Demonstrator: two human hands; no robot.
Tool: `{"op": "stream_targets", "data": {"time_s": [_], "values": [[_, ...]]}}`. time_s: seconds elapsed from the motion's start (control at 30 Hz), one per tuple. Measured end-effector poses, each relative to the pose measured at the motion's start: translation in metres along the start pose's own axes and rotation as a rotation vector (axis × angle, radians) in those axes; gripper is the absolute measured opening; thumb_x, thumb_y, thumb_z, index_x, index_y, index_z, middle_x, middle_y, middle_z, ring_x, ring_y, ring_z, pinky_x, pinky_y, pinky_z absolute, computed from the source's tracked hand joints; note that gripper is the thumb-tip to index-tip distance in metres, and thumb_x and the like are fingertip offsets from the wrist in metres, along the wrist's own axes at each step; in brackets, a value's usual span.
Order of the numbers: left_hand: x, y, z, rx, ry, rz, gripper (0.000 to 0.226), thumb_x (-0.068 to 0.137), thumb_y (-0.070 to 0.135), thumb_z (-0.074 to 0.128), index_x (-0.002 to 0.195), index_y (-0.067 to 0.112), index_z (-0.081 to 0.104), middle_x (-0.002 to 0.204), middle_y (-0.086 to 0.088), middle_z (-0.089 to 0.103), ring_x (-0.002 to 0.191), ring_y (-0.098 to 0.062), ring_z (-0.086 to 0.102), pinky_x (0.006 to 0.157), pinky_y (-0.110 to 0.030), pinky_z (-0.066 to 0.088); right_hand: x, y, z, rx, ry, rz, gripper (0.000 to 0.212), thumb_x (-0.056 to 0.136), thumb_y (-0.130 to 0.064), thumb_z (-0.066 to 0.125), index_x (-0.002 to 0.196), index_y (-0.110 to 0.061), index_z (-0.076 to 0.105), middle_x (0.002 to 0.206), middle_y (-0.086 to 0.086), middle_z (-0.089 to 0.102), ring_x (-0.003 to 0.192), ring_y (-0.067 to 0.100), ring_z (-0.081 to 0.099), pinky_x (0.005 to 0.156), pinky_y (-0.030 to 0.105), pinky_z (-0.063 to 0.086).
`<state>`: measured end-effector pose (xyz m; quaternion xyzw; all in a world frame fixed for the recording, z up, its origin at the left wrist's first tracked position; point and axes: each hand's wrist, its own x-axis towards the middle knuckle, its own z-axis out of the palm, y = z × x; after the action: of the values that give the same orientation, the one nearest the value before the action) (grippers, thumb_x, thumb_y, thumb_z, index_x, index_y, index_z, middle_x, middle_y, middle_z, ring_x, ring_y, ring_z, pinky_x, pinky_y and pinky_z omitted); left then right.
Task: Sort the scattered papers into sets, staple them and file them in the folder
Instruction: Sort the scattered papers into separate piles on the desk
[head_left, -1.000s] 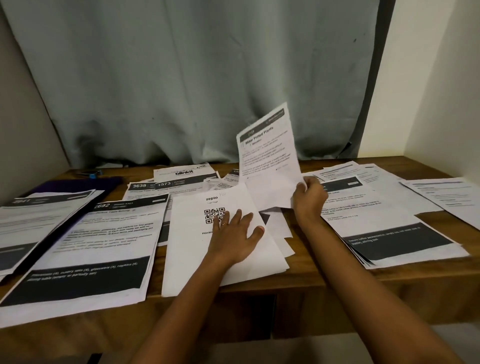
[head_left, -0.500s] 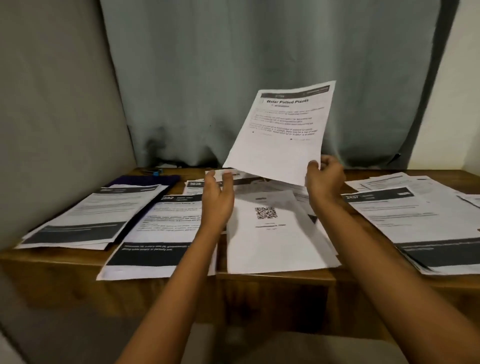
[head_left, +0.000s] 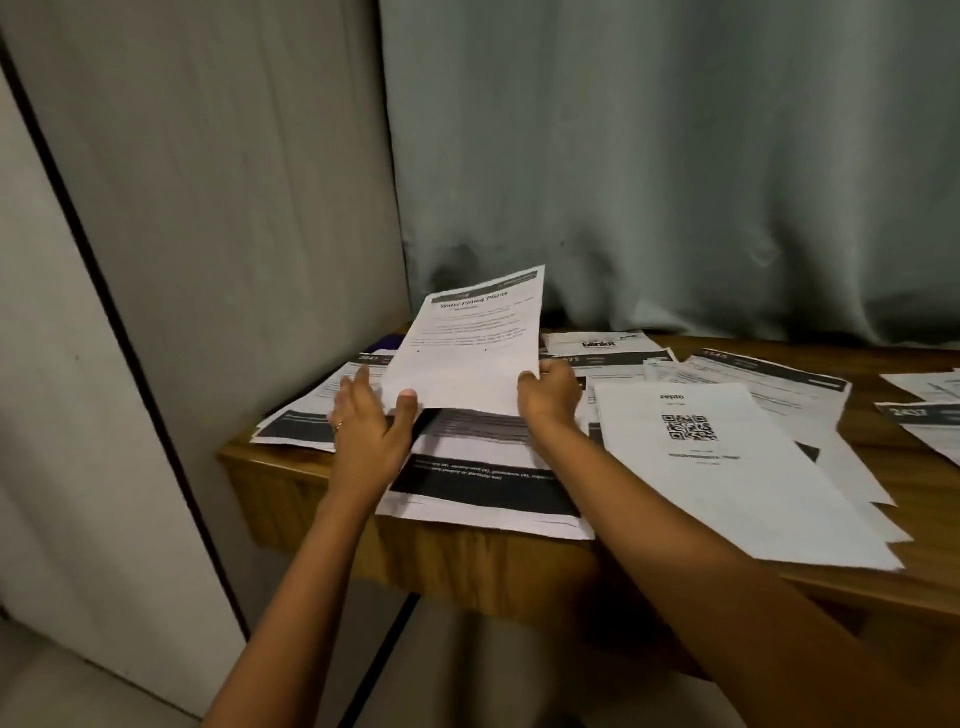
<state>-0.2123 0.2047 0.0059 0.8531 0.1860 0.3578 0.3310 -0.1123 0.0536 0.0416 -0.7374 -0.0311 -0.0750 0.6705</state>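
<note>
Pinching plant sheet (head_left: 467, 353) at near-left corner with left hand (head_left: 366, 431), near-right with right hand (head_left: 550, 397). Held tilted above table (head_left: 291, 488) left end, long axis toward back edge, banded stack (head_left: 483, 491) directly beneath.

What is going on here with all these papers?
A person holds one printed sheet, headed "Water Potted Plants", in both hands. The left hand has its thumb over the lower left corner, and the right hand grips the lower right corner. The sheet is raised above the stacks at the left end of the wooden table. More papers, among them a QR-code page, lie spread to the right.
</note>
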Motion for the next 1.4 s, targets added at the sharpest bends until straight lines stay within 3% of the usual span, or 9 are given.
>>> {"op": "stream_targets", "data": {"time_s": [0.1,0.23,0.4,0.63,0.97,1.23,1.4], "values": [[0.001,-0.026,-0.011,-0.037,0.056,-0.147,0.075,0.095,0.051,0.038,0.152,0.007,0.014,0.158,-0.022,0.01,0.146,-0.037,0.004,0.118,-0.052,0.009,-0.012,0.001,0.033,-0.009,-0.093,0.028,0.021,0.095,-0.001,0.047,0.114,-0.001,0.054,0.123,0.014,0.06,0.111,0.028,0.058,0.078,0.024,0.043],[-0.002,-0.039,-0.014,-0.144,0.033,-0.314,0.072,0.098,0.047,0.039,0.153,0.011,0.008,0.158,-0.023,-0.006,0.146,-0.036,-0.009,0.117,-0.05,0.008,-0.024,0.0,0.067,-0.083,-0.161,0.057,0.028,0.095,-0.003,0.046,0.122,0.002,0.051,0.127,0.016,0.058,0.114,0.031,0.056,0.08,0.026,0.042],[0.005,-0.039,-0.013,-0.181,0.041,-0.385,0.078,0.096,0.05,0.041,0.154,0.017,0.001,0.157,-0.02,-0.019,0.144,-0.036,-0.02,0.116,-0.052,0.004,-0.032,-0.002,0.091,-0.244,-0.317,0.069,0.042,0.098,-0.007,0.046,0.136,0.004,0.034,0.137,0.019,0.049,0.123,0.031,0.05,0.092,0.03,0.043],[0.014,-0.042,-0.013,-0.204,0.091,-0.443,0.09,0.093,0.045,0.053,0.153,0.022,-0.01,0.151,-0.019,-0.035,0.139,-0.038,-0.03,0.115,-0.053,0.002,-0.036,0.006,0.103,-0.547,-0.49,-0.021,0.052,0.099,-0.03,0.045,0.138,0.002,0.037,0.14,0.019,0.041,0.124,0.033,0.046,0.097,0.035,0.042],[0.034,-0.05,-0.007,-0.135,0.057,-0.465,0.086,0.096,0.04,0.053,0.153,0.016,-0.006,0.155,-0.021,-0.024,0.142,-0.037,-0.025,0.116,-0.051,0.005,-0.04,0.006,0.112,-0.727,-0.53,-0.063,0.041,0.101,-0.029,0.036,0.134,-0.005,0.044,0.144,0.019,0.029,0.133,0.033,0.027,0.102,0.037,0.033],[0.036,-0.042,-0.004,0.058,-0.023,-0.476,0.079,0.096,0.051,0.044,0.154,0.018,0.001,0.157,-0.02,-0.019,0.141,-0.044,-0.024,0.115,-0.054,-0.002,-0.033,0.001,0.095,-0.671,-0.539,-0.123,0.041,0.102,-0.033,0.035,0.131,-0.007,0.047,0.141,0.017,0.031,0.131,0.031,0.029,0.099,0.038,0.033],[0.019,-0.005,0.006,0.071,0.013,-0.289,0.072,0.098,0.044,0.045,0.153,0.013,0.011,0.159,-0.021,-0.007,0.142,-0.041,-0.022,0.116,-0.051,-0.004,-0.015,0.005,0.044,-0.526,-0.455,-0.241,0.034,0.097,-0.035,0.049,0.119,-0.011,0.06,0.138,0.018,0.038,0.132,0.033,0.029,0.1,0.036,0.032]]}}
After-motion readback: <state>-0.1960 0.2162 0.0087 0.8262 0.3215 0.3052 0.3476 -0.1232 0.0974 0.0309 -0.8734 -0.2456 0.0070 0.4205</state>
